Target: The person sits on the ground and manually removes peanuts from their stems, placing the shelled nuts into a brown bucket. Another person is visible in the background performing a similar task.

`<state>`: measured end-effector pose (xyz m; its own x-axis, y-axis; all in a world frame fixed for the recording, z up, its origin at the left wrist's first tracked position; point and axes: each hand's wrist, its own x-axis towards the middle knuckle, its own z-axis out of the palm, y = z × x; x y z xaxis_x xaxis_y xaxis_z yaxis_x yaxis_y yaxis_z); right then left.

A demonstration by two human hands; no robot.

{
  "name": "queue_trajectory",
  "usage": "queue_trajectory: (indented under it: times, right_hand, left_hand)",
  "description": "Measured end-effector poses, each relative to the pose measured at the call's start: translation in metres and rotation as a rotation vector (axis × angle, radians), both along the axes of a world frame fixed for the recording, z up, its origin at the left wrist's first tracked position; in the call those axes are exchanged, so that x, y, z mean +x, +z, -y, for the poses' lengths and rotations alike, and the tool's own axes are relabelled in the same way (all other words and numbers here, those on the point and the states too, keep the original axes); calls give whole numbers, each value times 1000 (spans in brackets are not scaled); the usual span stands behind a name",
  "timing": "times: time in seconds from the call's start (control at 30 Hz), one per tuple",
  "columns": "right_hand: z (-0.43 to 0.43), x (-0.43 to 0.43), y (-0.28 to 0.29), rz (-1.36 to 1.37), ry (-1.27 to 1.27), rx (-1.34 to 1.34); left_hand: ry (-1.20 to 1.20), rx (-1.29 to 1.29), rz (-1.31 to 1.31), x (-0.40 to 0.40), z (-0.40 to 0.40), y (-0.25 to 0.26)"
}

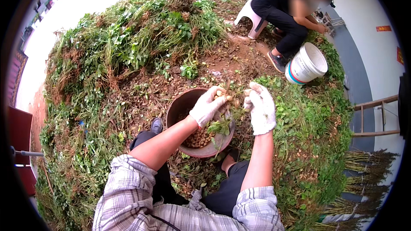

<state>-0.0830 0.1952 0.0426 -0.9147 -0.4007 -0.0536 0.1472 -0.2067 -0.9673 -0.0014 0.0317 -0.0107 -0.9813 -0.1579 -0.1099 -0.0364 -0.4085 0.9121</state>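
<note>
My left hand (pixel 208 106), in a white knit work glove, is closed on a cluster of peanut pods (pixel 224 96) over the rim of a round brown tub (pixel 221 142). Loose peanuts (pixel 199 138) lie in the bottom of the tub. To the right, my right hand (pixel 261 107), gloved the same way, has its fingers bent at a thin stem of the peanut plant (pixel 237 93); whether it grips the stem is unclear. Green leaves of the plant hang down between the hands, above the tub's right side.
A large heap of pulled peanut plants (pixel 138 35) rises at the upper left. At the upper right a person (pixel 282 9) sits bent over on a pink plastic stool (pixel 247 14), beside a white bucket (pixel 306 64). A wooden ladder (pixel 375 133) leans at the right wall.
</note>
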Motion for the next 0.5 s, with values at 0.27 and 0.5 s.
queue_trajectory:
  times: [0.27,0.5]
  right_hand:
    - [-8,-32,-12,-23,-166,-35]
    - [10,-1,8,-217,424,235]
  left_hand:
    - [-58,375,-50,-25,21,-1]
    - [-184,448,-149,-17,23,1]
